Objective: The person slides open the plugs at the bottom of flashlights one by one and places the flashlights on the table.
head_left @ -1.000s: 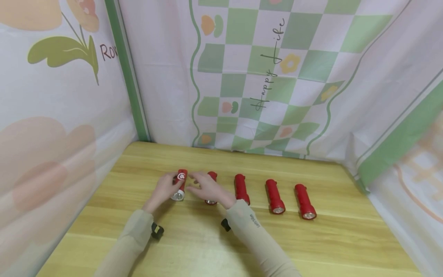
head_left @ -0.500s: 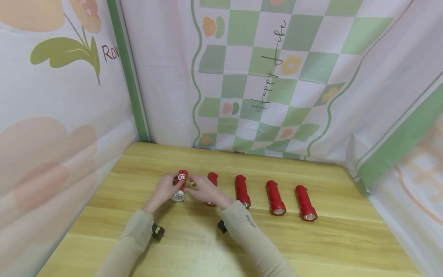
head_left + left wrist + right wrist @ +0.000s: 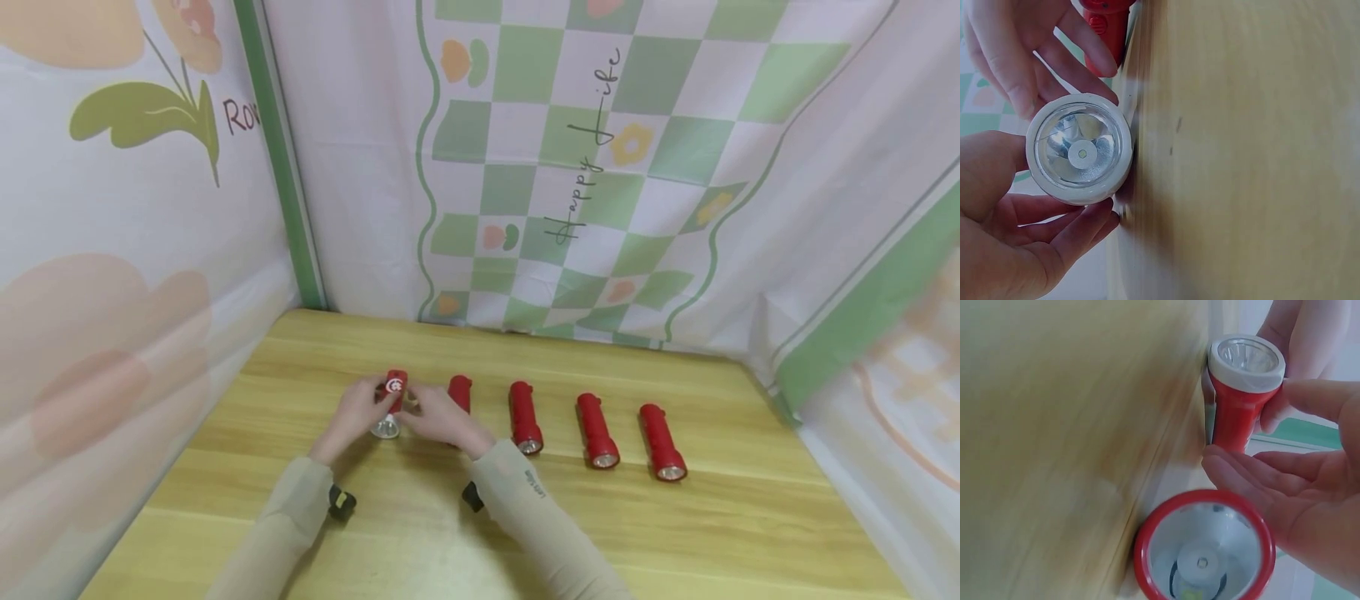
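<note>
A red flashlight [image 3: 397, 380] with a white head and a round white mark stands out at the left end of a row. My left hand [image 3: 356, 414] grips it, thumb on top and fingers underneath. From the other side my right hand [image 3: 444, 417] reaches to the same flashlight; in the right wrist view its thumb is at the white head [image 3: 1244, 378] and its extended fingers lie alongside the red body. The clear lens [image 3: 1094, 128] faces the left wrist camera. A second, all-red flashlight [image 3: 460, 390] lies beside and partly behind my right hand.
Three more red flashlights lie spaced out to the right: one near [image 3: 525, 412], one further along [image 3: 596, 429] and one at the end [image 3: 662, 442], lenses toward me. Everything lies on a wooden table [image 3: 712, 533]. Patterned curtains [image 3: 360, 183] stand behind and at both sides.
My right hand has moved left, up to the white-headed flashlight, covering more of the second flashlight's lens end. My left hand keeps its grip in about the same place.
</note>
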Demonstrator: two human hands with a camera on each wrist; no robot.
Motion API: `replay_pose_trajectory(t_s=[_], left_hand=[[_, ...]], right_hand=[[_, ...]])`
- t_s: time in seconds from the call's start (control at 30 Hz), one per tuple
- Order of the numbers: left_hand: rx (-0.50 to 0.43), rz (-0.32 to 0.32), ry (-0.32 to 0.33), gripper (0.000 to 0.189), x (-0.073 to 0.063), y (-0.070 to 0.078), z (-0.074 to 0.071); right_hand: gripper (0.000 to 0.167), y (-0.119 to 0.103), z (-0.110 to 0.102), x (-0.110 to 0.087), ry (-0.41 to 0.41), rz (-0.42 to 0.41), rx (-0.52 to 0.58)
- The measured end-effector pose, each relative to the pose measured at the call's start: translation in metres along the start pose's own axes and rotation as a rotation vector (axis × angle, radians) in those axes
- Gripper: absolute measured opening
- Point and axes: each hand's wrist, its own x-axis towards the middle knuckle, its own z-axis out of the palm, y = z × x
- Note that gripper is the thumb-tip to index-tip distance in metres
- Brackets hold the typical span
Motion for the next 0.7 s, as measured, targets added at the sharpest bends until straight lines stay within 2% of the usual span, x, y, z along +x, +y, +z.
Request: replay_pose_trajectory(t_s=[0.23, 0.43, 0.7], left_hand=[[0.006, -0.009, -0.002, 0.03, 0.0007, 0.0016, 0.0], [-0.021, -0.023, -0.01, 0.032, 0.0006, 0.0031, -0.0015], [-0.043, -0.036, -0.024, 0.034, 0.0005, 0.004, -0.0032]], right_hand=[[0.044, -0.0022, 0.0033, 0.0028, 0.001, 0.07, 0.011], [0.047, -0.004, 0.0051, 0.005, -0.001, 0.127, 0.061], [0.042, -0.004, 0.0089, 0.0077, 0.004, 0.137, 0.108]])
